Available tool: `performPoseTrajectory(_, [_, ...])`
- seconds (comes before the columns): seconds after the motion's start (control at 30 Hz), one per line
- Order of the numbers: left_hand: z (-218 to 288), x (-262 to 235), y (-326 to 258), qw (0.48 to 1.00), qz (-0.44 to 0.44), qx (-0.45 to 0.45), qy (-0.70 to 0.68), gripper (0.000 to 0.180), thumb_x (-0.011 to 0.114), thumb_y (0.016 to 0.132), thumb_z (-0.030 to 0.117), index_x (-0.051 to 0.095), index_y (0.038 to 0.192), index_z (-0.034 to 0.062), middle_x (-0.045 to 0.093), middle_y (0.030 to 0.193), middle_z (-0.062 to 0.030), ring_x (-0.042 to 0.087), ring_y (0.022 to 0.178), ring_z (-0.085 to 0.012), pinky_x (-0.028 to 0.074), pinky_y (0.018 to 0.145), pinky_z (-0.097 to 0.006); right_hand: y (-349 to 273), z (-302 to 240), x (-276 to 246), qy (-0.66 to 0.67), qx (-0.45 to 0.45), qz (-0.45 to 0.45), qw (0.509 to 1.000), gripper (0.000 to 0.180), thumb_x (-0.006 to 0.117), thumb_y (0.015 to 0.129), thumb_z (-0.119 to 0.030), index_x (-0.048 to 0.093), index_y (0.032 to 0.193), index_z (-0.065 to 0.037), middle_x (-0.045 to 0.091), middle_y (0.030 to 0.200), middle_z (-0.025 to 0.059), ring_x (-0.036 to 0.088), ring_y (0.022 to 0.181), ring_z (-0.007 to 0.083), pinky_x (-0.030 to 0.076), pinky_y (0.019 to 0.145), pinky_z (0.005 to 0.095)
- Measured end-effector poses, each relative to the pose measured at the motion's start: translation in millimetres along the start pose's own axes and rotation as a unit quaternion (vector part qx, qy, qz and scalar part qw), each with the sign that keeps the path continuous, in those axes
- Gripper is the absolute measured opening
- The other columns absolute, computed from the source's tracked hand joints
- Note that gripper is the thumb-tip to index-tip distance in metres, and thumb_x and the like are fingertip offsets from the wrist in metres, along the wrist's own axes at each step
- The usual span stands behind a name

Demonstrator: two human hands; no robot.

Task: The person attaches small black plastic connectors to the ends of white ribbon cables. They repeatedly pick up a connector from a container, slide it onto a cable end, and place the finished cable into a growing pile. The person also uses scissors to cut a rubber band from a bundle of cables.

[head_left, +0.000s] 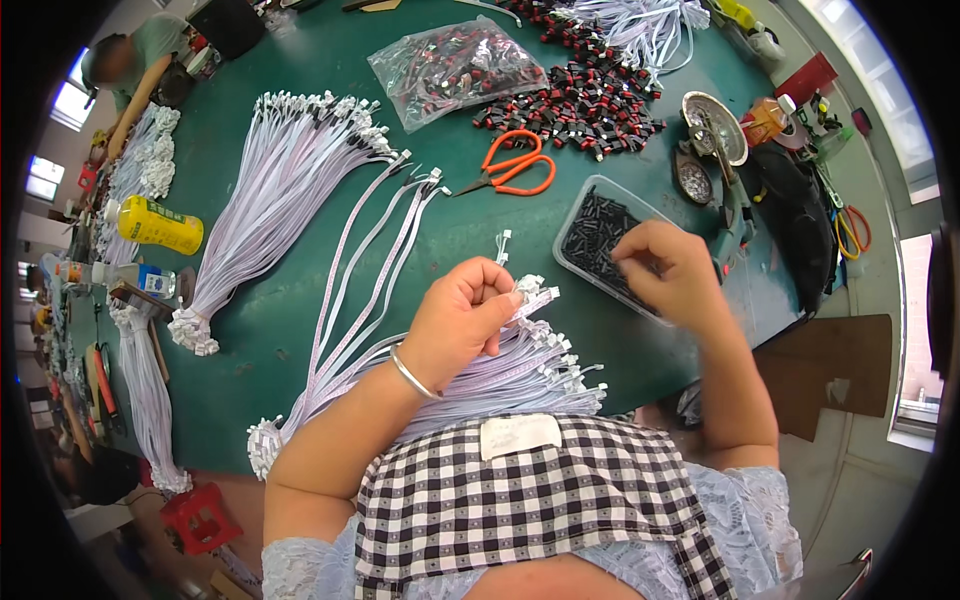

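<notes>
My left hand point(463, 315), with a metal bangle at its wrist, pinches a white flat cable near its white end connector point(538, 296). Under that hand and forearm lies a bundle of white cables point(480, 378) with white plugs at both ends. My right hand point(672, 272) is over a clear plastic box point(562, 248) filled with short black tubes point(592, 238). Its fingers are curled together in a pinch; whatever is between them is hidden. A few separate cables point(385, 245) lie stretched out left of my left hand.
Orange-handled scissors point(520, 172) lie beyond the box. Behind them are a heap of red and black connectors point(590, 108) and a clear bag point(455, 68) of more. A large cable bundle point(275, 190), a yellow bottle point(160, 226) and another person point(150, 60) are to the left.
</notes>
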State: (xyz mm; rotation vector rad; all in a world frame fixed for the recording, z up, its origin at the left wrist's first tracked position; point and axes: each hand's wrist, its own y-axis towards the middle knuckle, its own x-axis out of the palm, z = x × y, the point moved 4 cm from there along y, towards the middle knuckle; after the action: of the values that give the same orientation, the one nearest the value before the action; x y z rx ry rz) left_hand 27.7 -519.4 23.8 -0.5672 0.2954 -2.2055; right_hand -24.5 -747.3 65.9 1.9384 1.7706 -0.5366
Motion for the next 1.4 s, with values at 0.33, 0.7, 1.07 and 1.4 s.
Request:
performPoseTrajectory(0.33, [-2, 5, 0, 0.999, 0.007, 0.027, 0.029, 0.012, 0.061, 0.088, 0.007, 0.052, 0.096, 0.0049, 0.054, 0.072, 0.0005, 0.048, 0.048, -0.0045, 0.036, 0.041, -0.016, -15, -13, 66, 0.160, -0.070, 0.085, 0.981, 0.012, 0.069, 0.076, 0.004, 0.065, 0.087, -0.001, 0.065, 0.088, 0.0069, 0.062, 0.074, 0.0133, 0.050, 0.066, 0.0252])
performPoseTrajectory(0.7, [-3, 5, 0, 0.999, -0.001, 0.026, 0.023, 0.011, 0.060, 0.089, 0.007, 0.052, 0.096, 0.0053, 0.054, 0.071, 0.0011, 0.048, 0.048, -0.0043, 0.036, 0.042, -0.016, -14, -24, 68, 0.078, -0.105, 0.106, 0.986, 0.012, 0.071, 0.075, 0.003, 0.064, 0.084, -0.002, 0.067, 0.087, 0.0086, 0.065, 0.074, 0.0164, 0.051, 0.062, 0.0269])
performPoseTrajectory(1.07, [-1, 5, 1, 0.999, 0.009, 0.033, 0.041, 0.010, 0.059, 0.089, 0.006, 0.052, 0.096, 0.0049, 0.054, 0.072, 0.0007, 0.049, 0.048, -0.0045, 0.036, 0.042, -0.016, -13, -26, 72, 0.035, -0.168, 0.131, 0.976, 0.018, 0.071, 0.071, 0.004, 0.063, 0.084, -0.004, 0.066, 0.084, 0.0089, 0.064, 0.077, 0.0239, 0.051, 0.066, 0.0317])
performPoseTrajectory(1.4, [-3, 5, 0, 0.999, -0.005, 0.025, 0.031, 0.012, 0.061, 0.089, 0.007, 0.052, 0.097, 0.0051, 0.055, 0.074, 0.0011, 0.050, 0.051, -0.0046, 0.038, 0.045, -0.017, -9, -23, 73, 0.057, -0.175, 0.118, 0.976, 0.018, 0.070, 0.071, 0.006, 0.063, 0.085, -0.002, 0.065, 0.084, 0.0100, 0.064, 0.075, 0.0228, 0.052, 0.065, 0.0305])
